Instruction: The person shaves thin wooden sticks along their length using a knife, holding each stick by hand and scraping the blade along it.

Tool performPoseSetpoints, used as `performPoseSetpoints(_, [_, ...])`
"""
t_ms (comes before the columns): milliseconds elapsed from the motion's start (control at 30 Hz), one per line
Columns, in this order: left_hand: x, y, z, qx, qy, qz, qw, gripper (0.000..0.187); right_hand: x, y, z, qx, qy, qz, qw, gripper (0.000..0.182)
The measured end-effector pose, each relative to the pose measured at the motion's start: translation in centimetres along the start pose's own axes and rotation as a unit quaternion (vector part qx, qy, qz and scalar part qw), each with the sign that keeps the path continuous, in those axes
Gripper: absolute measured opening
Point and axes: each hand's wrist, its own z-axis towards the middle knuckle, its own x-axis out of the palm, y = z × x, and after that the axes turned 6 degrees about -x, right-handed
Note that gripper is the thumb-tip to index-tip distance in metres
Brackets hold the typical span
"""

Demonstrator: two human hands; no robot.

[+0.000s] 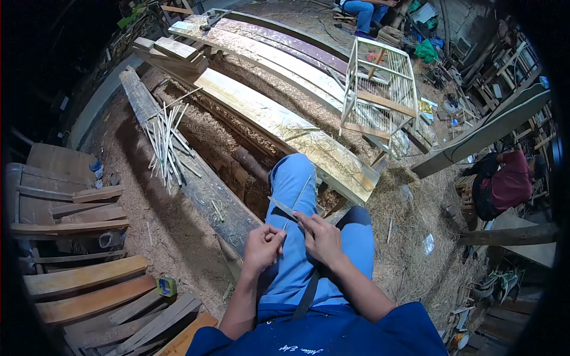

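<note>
Above my lap, my right hand [322, 238] is closed around a knife, its blade [281, 206] pointing up and to the left. My left hand [265, 248] pinches the near end of a thin wooden stick [306, 186], which runs away from me over my jeans and passes by the blade. Both hands are close together but apart. To the left, a loose bundle of pale thin sticks [167, 142] lies across a worn grey plank [205, 193]. The knife's handle is hidden in my right hand.
A slatted wooden cage [386, 102] stands on long pale boards [255, 107] ahead. Curved wooden pieces [89, 276] and a yellow tape measure [167, 287] are at left. Shavings cover the floor. One person in a maroon shirt [512, 181] sits at right, another [363, 12] at the back.
</note>
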Motion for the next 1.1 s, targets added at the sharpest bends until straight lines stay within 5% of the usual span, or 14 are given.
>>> performPoseSetpoints(733, [-3.2,2.6,-6.1,-0.027,-0.036,-0.023,0.999,0.015,1.1,-2.4,2.1,-0.024,-0.084,-0.027,0.996,0.031])
performPoseSetpoints(1100, [-0.2,0.0,0.3,-0.008,-0.036,-0.045,0.998,0.015,0.4,0.6,-2.0,-0.044,0.024,0.039,0.998,0.036])
